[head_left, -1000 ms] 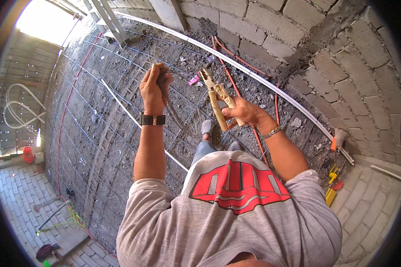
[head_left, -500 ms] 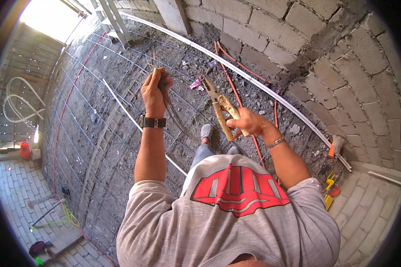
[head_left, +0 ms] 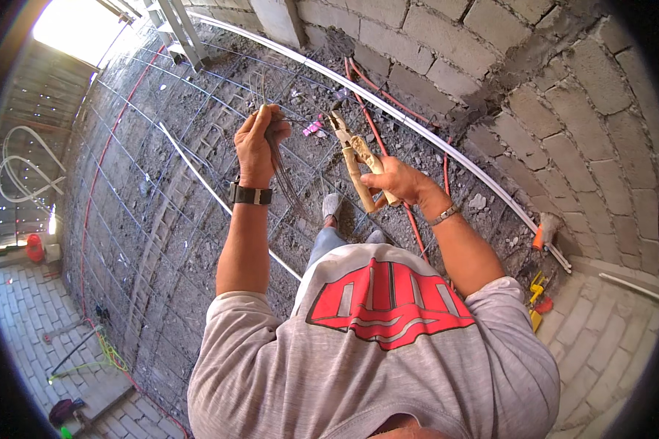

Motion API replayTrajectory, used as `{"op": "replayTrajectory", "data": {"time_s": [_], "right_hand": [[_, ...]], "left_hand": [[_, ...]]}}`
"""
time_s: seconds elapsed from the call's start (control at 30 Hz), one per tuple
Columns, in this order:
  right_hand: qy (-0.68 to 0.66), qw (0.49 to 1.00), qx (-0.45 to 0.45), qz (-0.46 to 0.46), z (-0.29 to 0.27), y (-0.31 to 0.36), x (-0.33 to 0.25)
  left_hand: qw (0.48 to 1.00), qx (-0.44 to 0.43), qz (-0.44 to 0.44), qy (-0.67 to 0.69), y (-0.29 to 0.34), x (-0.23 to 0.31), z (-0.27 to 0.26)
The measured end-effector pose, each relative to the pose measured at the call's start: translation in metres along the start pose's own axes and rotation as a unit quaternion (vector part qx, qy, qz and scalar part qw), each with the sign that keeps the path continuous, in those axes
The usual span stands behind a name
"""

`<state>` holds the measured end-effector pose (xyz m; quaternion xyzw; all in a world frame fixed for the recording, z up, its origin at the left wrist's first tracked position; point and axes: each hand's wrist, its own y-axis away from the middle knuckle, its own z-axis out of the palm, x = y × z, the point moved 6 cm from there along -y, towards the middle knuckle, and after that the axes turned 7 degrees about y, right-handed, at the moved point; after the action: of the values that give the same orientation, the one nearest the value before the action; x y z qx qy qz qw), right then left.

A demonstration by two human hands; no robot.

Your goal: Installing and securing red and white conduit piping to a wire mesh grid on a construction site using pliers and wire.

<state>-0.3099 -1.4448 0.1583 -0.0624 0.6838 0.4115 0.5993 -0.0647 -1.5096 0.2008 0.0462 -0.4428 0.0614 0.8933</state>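
Observation:
My left hand [head_left: 258, 150] is closed around a bundle of thin dark wires [head_left: 287, 179]. Their tips stick up past the thumb and fingers, and the long ends droop below the hand toward my feet. In my right hand [head_left: 403, 181] is a pair of pliers [head_left: 343, 137] with tan wrapped handles. Its metal head points away from me, to the right of the wires and apart from my left hand. The two handles stand somewhat apart, with my fingers around the right one. Whether the jaws grip anything is too small to tell.
A grid of steel rebar [head_left: 128, 154] lies over dark rubble ground. White pipes [head_left: 432, 139] and an orange hose [head_left: 373, 128] run beside the block wall [head_left: 447, 36]. A ladder [head_left: 176, 36] stands at the far left. Yellow tools [head_left: 537, 293] lie right, near the paved floor [head_left: 593, 329].
The pliers and my right hand have moved slightly up and to the left in view. My left hand keeps hold of the wires, nearly in place. The whole view has shifted a little.

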Motion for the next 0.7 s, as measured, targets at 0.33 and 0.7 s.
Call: {"op": "replayTrajectory", "data": {"time_s": [0.33, 0.7], "right_hand": [[-0.281, 0.958, -0.035, 0.046, 0.037, -0.017, 0.050], [-0.420, 0.902, -0.097, -0.032, 0.069, -0.031, 0.062]], "left_hand": [[1.000, 0.015, 0.023, -0.010, 0.003, 0.003, 0.004], [0.977, -0.015, 0.063, -0.201, -0.005, -0.012, 0.002]]}}
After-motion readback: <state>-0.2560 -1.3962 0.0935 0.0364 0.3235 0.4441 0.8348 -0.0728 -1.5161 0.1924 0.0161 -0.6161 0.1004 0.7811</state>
